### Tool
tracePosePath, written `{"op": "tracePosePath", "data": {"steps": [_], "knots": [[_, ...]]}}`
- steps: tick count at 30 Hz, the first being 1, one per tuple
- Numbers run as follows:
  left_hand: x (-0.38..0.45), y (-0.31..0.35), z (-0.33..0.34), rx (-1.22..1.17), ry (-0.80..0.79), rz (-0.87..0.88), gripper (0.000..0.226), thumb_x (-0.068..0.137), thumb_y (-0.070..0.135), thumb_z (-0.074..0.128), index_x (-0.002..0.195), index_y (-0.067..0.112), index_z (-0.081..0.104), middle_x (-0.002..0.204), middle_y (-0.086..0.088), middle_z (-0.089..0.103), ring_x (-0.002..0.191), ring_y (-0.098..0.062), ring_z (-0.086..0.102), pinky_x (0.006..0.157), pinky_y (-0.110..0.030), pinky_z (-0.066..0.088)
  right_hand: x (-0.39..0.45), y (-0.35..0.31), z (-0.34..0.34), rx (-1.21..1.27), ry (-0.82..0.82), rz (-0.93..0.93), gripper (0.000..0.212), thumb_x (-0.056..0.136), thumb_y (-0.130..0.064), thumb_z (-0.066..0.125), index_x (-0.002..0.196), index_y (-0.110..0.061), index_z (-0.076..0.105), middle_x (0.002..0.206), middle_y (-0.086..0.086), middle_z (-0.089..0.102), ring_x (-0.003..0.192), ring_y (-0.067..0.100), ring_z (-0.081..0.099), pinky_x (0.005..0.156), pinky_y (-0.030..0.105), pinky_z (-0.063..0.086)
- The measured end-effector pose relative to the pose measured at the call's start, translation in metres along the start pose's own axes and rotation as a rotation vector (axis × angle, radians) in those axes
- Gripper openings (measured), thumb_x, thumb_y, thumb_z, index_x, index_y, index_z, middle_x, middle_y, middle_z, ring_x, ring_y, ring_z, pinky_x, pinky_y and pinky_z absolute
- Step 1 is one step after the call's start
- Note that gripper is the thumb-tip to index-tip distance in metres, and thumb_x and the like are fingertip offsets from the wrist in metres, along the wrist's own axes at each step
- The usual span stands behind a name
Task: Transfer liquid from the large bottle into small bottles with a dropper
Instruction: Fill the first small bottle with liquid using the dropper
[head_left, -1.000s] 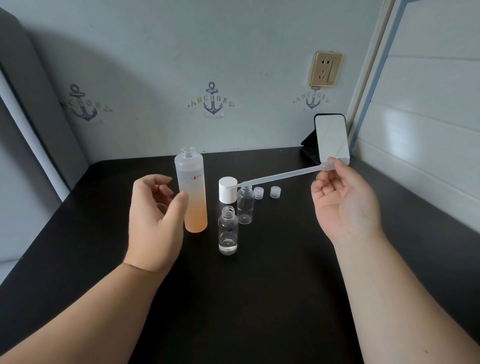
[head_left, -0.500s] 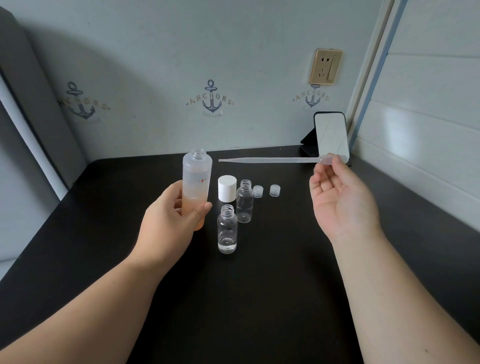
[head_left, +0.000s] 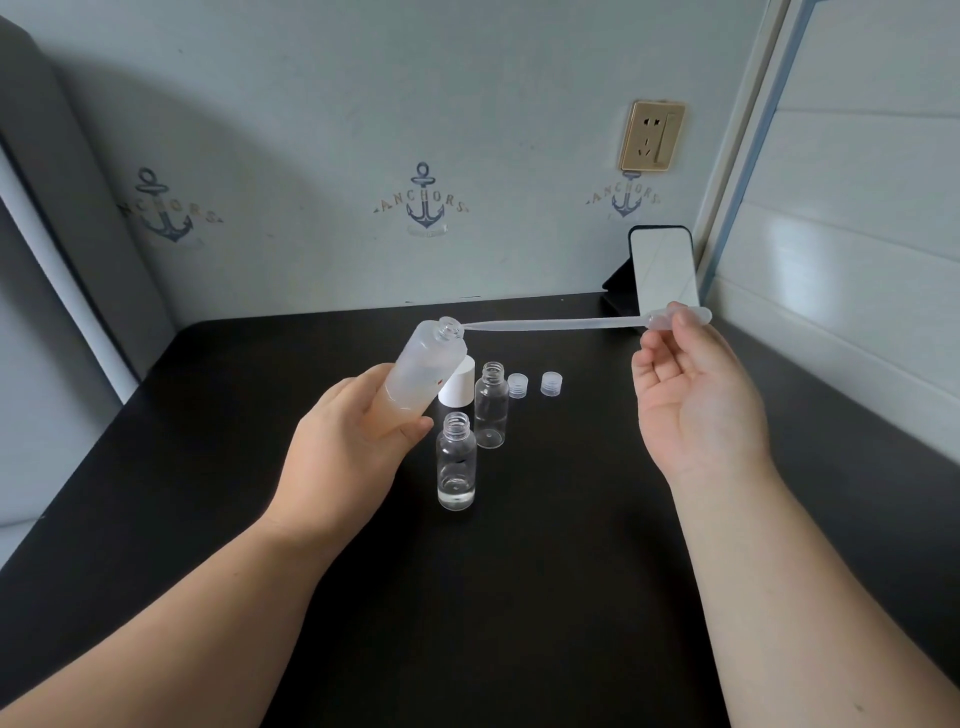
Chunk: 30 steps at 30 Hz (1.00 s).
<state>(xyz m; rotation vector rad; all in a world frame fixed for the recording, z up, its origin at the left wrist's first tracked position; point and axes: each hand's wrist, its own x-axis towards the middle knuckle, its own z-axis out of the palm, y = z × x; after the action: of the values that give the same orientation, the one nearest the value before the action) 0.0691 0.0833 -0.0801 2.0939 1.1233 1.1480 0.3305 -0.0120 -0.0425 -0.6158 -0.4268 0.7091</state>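
Note:
My left hand (head_left: 345, 452) grips the large frosted bottle (head_left: 428, 364) by its lower half and holds it off the table, tilted to the right, neck open. My right hand (head_left: 696, 410) pinches the bulb of a long clear plastic dropper (head_left: 566, 325) lying almost level; its tip touches the large bottle's mouth. Two small clear bottles stand uncapped on the black table (head_left: 519, 597): the near one (head_left: 456, 462) has a little clear liquid at the bottom, the far one (head_left: 491, 413) looks empty.
A white cap (head_left: 460, 387) stands behind the tilted bottle. Two small clear caps (head_left: 518, 385) (head_left: 550, 383) lie right of the far small bottle. A propped phone-like slab (head_left: 662, 270) stands at the back right corner. Walls close the back and right sides.
My left hand closed on the large bottle, lifted it and tilted it rightward. My right hand swung the dropper up from the small bottles and brought its tip to the large bottle's mouth.

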Motion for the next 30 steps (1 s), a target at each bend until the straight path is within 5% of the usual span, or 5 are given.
{"op": "tracePosePath", "data": {"steps": [9,16,30], "knots": [[0.001,-0.002,-0.002,0.150,0.060,0.045,0.040,0.086,0.028,0.077,0.121,0.041,0.061,0.099,0.023,0.055,0.095,0.002,0.051,0.074,-0.012,0.035,0.003,-0.002,-0.004,-0.071,0.018,-0.055,0.010,0.095,-0.006,0.065,0.088,-0.012,0.069,0.083,-0.001,0.072,0.071,0.008,0.063,0.071,0.020,0.052],[0.000,0.001,-0.001,0.202,0.031,0.058,0.047,0.086,0.027,0.077,0.130,0.036,0.063,0.111,0.012,0.061,0.107,-0.017,0.054,0.091,-0.037,0.047,-0.004,-0.001,0.003,-0.111,-0.091,-0.095,0.036,0.095,0.000,0.063,0.070,-0.021,0.078,0.080,0.001,0.073,0.074,0.011,0.065,0.074,0.021,0.052],[0.000,0.002,0.003,0.268,0.035,0.113,0.048,0.084,0.028,0.079,0.129,0.032,0.065,0.112,0.009,0.062,0.105,-0.020,0.053,0.090,-0.037,0.045,-0.009,0.011,0.008,-0.254,-0.251,-0.064,0.020,0.087,-0.010,0.068,0.076,-0.023,0.079,0.085,0.001,0.074,0.080,0.015,0.068,0.076,0.023,0.053]]}}
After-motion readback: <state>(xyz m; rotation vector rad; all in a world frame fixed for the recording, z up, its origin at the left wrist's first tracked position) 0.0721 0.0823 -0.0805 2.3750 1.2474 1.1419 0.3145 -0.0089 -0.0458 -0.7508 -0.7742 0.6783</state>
